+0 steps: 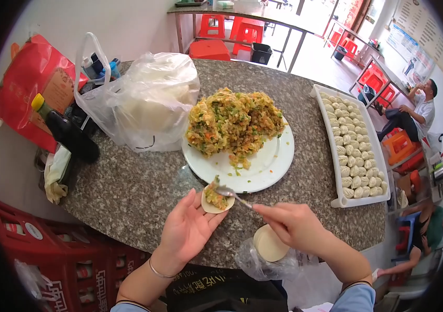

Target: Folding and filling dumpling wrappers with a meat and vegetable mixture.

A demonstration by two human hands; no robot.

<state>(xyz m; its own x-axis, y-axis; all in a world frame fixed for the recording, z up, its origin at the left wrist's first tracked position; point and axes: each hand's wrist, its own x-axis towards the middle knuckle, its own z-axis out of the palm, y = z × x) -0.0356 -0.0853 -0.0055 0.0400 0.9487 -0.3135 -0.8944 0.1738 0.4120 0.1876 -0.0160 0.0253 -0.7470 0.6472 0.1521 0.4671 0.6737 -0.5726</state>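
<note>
On the fingers of my left hand (186, 232), palm up, lies a round dough wrapper (218, 211) topped with chopped vegetable filling (214, 198). A metal spoon (241, 200) is pinched in my right hand (293, 226), its bowl touching the filling. Just beyond my hands, a white plate (270, 171) carries a large mound of the same filling (233, 121). Below my right hand, a stack of round wrappers (271, 245) sits on a clear plastic bag (250, 259). Several rows of pleated dumplings (352, 148) fill a white tray (362, 201) on the right.
The speckled stone tabletop (139, 183) also bears a tied-handle plastic bag (155, 105) and a dark bottle with a yellow cap (65, 128). Red crates (65, 261) stand at lower left. Two people sit at the right, near tables and red stools (209, 50).
</note>
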